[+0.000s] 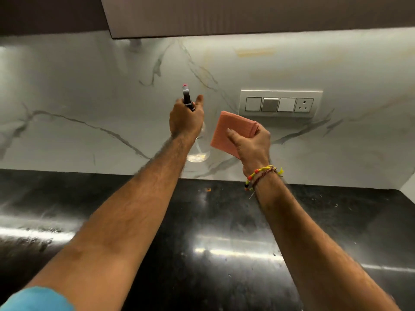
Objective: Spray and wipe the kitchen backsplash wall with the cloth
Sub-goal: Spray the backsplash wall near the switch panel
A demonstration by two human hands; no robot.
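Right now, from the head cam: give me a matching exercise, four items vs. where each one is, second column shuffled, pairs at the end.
Items:
1. spray bottle
2. pink cloth
3. switch panel
4. beaded bracelet

Places:
A. on the right wrist
B. held in the left hand
C. mounted on the marble backsplash
D. held folded in the right hand

Pairs: 1-B, 2-D, 3-C, 4-A
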